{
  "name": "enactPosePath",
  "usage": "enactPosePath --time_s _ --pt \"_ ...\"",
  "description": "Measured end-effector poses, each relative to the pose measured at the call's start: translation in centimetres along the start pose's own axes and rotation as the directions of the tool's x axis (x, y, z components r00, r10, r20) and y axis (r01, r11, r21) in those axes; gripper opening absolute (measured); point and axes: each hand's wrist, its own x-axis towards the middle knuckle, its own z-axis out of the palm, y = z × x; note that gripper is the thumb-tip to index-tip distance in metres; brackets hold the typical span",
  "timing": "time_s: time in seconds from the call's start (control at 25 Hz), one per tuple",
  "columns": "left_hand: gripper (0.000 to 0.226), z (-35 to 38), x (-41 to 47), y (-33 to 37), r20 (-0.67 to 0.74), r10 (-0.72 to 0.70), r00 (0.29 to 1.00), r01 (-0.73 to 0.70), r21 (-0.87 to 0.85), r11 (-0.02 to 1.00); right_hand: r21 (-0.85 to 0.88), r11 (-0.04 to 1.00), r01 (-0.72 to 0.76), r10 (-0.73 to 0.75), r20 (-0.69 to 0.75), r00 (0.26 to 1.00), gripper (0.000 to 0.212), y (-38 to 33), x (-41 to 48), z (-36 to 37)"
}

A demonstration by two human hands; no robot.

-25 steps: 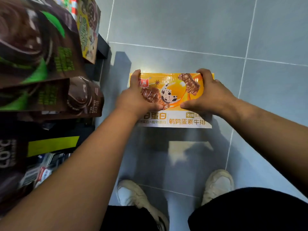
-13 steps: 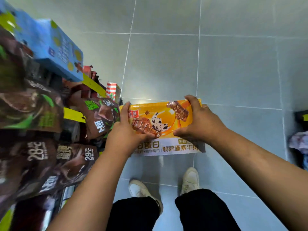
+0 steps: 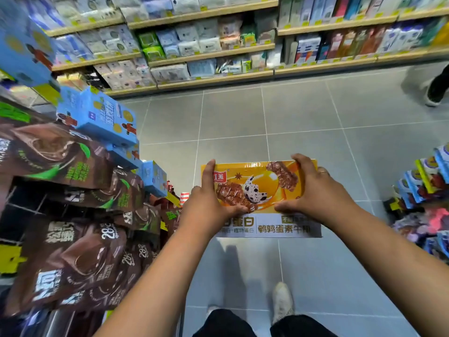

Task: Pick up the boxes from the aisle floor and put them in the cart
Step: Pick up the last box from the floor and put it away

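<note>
Left hand and right hand grip orange box, hiding its ends.

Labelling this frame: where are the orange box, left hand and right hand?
orange box [image 3: 257, 181], head view, printed top face.
left hand [image 3: 206, 205], head view, back of the hand.
right hand [image 3: 317, 190], head view, back of the hand.

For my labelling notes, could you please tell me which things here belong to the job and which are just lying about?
Job: orange box, gripped by left hand and right hand.
Just about: brown pouches, blue boxes, far shelves, passer-by's shoe.
</note>
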Motion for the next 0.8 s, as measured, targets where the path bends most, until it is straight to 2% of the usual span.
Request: enactPosePath --time_s 0.24,0.48,0.64,0.8 --pt "0.124 -1.5 -0.4 6.1 0.038 0.187 0.982 -0.189 0.036 0.981 0.048 0.993 -0.111 0.117 -0.153 0.981 0.120 1.5 -4.9 -5.2" --pt "0.121 -1.5 -1.8 10.8 0.145 0.418 0.897 -0.425 0.021 0.905 0.157 0.938 -0.311 0.345 -0.299 0.890 0.121 3.1 -11.7 -6.6" --pt "0.123 -0.3 -4.6 14.5 0.247 0.555 0.794 -0.580 0.036 0.814 0.258 0.858 -0.444 0.513 -0.378 0.771 0.122 4.6 -18.6 -6.2" --pt "0.125 2.3 -9.0 18.1 0.348 0.666 0.659 -0.713 0.009 0.701 0.389 0.745 -0.542 0.666 -0.411 0.622 0.123 6.6 -26.1 -5.2"
